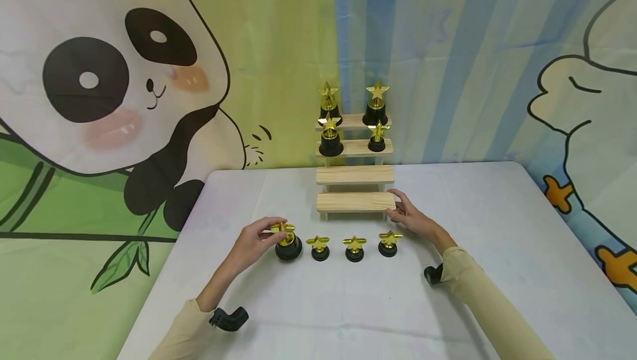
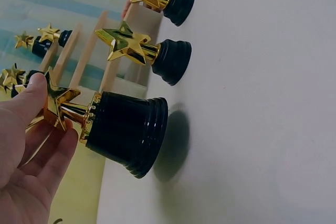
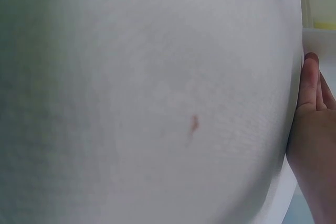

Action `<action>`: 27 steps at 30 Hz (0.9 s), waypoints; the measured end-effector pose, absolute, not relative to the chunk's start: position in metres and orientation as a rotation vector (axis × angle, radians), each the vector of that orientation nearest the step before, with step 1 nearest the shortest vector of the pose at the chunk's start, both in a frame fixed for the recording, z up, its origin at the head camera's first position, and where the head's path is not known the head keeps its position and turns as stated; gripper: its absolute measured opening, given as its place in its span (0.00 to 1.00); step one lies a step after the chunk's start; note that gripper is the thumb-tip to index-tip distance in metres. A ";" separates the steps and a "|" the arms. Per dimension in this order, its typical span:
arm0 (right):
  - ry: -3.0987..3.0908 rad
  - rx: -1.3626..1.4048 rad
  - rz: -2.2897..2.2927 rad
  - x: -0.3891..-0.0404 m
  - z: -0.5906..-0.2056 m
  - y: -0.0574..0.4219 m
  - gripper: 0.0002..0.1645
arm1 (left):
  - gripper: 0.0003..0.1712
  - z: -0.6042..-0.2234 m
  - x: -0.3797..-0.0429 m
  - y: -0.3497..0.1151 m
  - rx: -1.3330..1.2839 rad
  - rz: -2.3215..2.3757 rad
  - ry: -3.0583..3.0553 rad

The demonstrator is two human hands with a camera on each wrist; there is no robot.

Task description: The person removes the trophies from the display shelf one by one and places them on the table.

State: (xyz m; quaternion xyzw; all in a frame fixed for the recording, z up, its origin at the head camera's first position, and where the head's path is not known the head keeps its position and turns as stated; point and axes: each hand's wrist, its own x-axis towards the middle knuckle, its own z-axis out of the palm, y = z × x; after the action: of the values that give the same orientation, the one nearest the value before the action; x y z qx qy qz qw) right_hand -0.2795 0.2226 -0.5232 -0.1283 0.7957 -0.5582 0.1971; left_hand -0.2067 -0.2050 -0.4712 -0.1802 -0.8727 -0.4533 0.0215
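Observation:
My left hand [image 1: 256, 244] pinches a large trophy [image 1: 288, 249] by its gold star, thumb on one face and fingers behind. In the left wrist view its black base [image 2: 128, 132] hangs just off the white table, a shadow beside it. To the right stand three smaller star trophies in a row: the left one [image 1: 320, 249], the middle one [image 1: 354, 250] and the right one [image 1: 389, 244]. My right hand [image 1: 410, 216] grips the right end of the lowest step of a tiered wooden stand [image 1: 355, 202], thumb in front and fingers toward the back.
Several star trophies stand on the two upper steps, among them one at the top right [image 1: 376, 107] and one lower left [image 1: 330, 139]. The two lower steps show bare wood. A printed cloth backdrop [image 1: 278, 61] hangs behind the white table [image 1: 348, 304].

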 end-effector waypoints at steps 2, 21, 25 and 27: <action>2.236 -0.361 -1.555 -0.280 -0.523 0.222 0.42 | 0.19 -0.473 -0.206 -0.204 -0.546 -1.402 -2.714; 2.253 -0.403 -1.598 -0.280 -0.521 0.223 0.43 | 0.20 -0.488 -0.209 -0.212 -0.611 -1.472 -2.666; 2.261 -0.410 -1.629 -0.278 -0.523 0.221 0.43 | 0.20 -0.488 -0.208 -0.214 -0.588 -1.481 -2.683; 2.272 -0.417 -1.626 -0.277 -0.524 0.220 0.43 | 0.20 -0.489 -0.208 -0.214 -0.582 -1.492 -2.688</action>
State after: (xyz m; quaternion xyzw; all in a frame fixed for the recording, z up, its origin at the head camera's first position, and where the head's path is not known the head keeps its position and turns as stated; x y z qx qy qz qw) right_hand -0.2772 0.2204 -0.5245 -0.1457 0.7942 -0.5684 0.1578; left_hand -0.2081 -0.2142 -0.4889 -0.1859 -0.8591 -0.4768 0.0066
